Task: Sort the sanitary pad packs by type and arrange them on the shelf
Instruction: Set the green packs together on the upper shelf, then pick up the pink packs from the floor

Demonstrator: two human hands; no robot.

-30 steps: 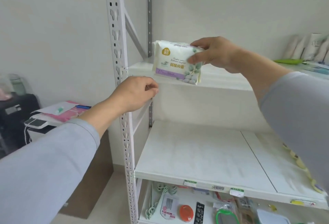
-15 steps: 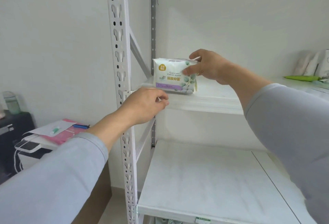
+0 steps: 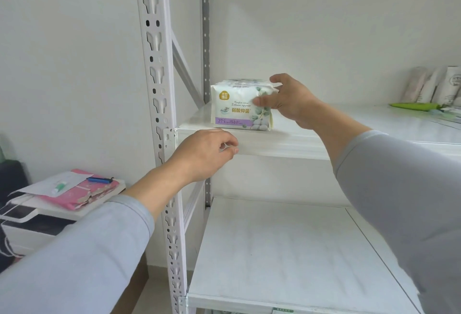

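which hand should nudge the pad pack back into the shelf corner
Right. The right hand already grips the pad pack standing on the upper shelf; the left hand rests on the shelf's front edge, below the pack.

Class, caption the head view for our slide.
Right hand sets a pad pack upright on the shelf; left hand steadies its edge.

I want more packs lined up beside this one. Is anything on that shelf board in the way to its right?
Nothing visible close by. The pad pack stands at the left end of the shelf board, held by the right hand. The only other items are the green object and packages at far right.
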